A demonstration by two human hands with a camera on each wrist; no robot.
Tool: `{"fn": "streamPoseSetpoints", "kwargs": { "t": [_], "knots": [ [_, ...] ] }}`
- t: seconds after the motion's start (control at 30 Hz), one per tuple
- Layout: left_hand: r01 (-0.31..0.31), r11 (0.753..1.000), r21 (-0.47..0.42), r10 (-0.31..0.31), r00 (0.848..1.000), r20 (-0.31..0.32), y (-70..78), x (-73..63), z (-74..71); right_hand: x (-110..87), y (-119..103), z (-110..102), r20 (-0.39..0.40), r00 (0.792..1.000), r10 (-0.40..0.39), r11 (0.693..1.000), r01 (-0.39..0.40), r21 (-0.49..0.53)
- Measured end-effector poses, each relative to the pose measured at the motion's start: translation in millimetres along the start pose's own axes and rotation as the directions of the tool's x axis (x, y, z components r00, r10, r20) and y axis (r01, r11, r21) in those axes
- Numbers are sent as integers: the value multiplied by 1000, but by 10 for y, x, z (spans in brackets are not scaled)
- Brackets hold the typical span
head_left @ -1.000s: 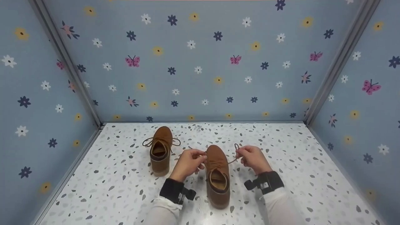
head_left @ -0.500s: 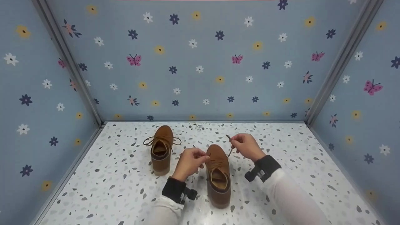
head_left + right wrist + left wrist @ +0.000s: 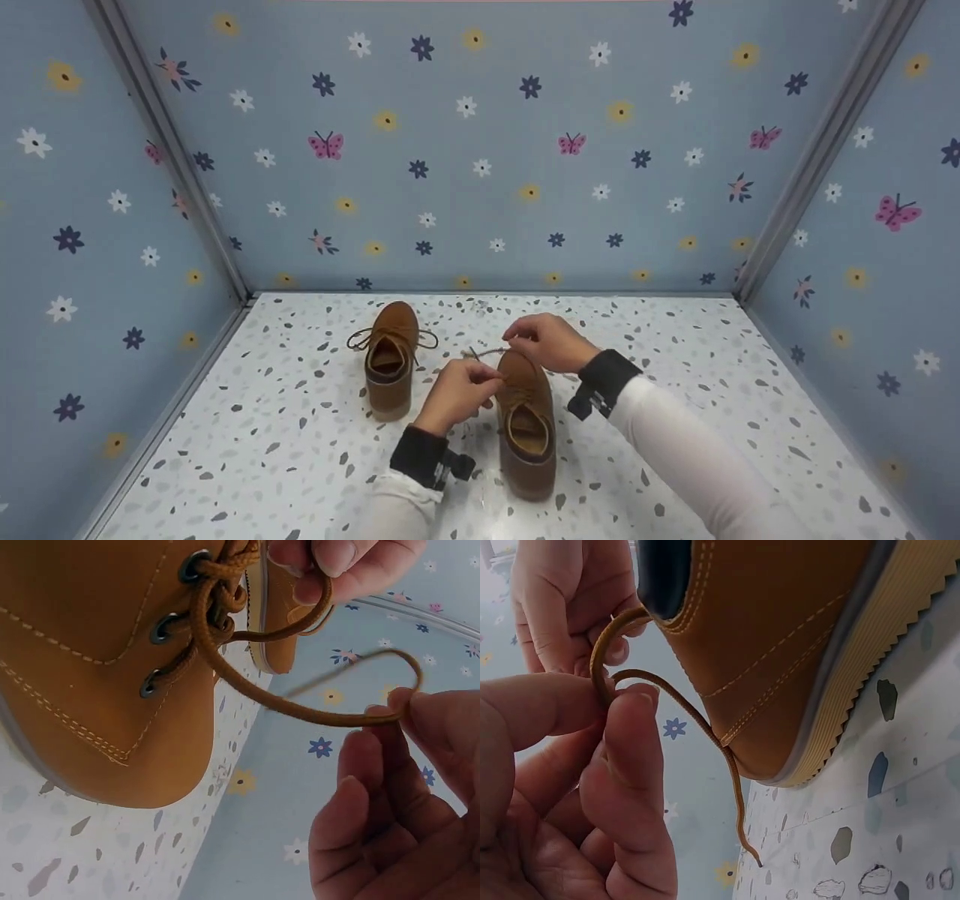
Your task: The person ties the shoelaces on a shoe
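A brown lace-up shoe (image 3: 527, 472) stands on the speckled surface between my hands, toe pointing away. On its left side my left hand (image 3: 457, 394) pinches a loop of the brown shoelace (image 3: 600, 664) between thumb and fingers. A free lace end (image 3: 739, 817) hangs down past the toe in the left wrist view. Over the toe, my right hand (image 3: 551, 343) pinches the other lace (image 3: 300, 714), which bends back beyond the fingertips. The laces cross at the top eyelets (image 3: 196, 566) in the right wrist view.
A matching brown shoe (image 3: 390, 397) stands to the left with its lace tied in a bow (image 3: 358, 340). Blue walls (image 3: 480, 210) with flowers and butterflies enclose the white speckled surface (image 3: 285, 450) at the back and both sides.
My right hand has moved from the shoe's right side, away and leftward across the toe, carrying its lace. My left hand has stayed almost still with its loop.
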State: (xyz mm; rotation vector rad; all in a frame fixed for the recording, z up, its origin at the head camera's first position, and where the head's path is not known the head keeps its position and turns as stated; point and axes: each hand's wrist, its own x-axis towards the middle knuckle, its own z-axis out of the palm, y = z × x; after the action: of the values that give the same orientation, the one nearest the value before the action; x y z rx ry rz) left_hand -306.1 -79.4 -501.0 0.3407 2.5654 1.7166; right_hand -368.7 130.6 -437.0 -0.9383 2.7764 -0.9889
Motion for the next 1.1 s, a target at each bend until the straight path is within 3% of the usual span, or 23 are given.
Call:
{"fn": "streamPoseSetpoints", "kwargs": {
  "t": [0.3, 0.43, 0.6, 0.83, 1.1],
  "knots": [
    [32, 999, -21, -32, 999, -12, -16, 1, -8, -104, 150, -113, -7, 997, 76, 996, -76, -38],
    [84, 995, -48, -85, 996, -10, -33, 11, 0, -168, 213, -158, -9, 998, 60, 997, -61, -56],
    [107, 992, -70, -107, 994, -4, -43, 23, 1, -252, 264, -161, -3, 999, 33, 998, -34, -53],
    [123, 990, -67, -123, 992, 6, -59, 25, -9, -339, 267, -45, 115, 993, -31, 1000, 31, 1],
    [149, 988, -48, -149, 989, 9, -65, 23, -5, -386, 141, 169, 261, 957, -130, 992, 124, 37]
  ]
}}
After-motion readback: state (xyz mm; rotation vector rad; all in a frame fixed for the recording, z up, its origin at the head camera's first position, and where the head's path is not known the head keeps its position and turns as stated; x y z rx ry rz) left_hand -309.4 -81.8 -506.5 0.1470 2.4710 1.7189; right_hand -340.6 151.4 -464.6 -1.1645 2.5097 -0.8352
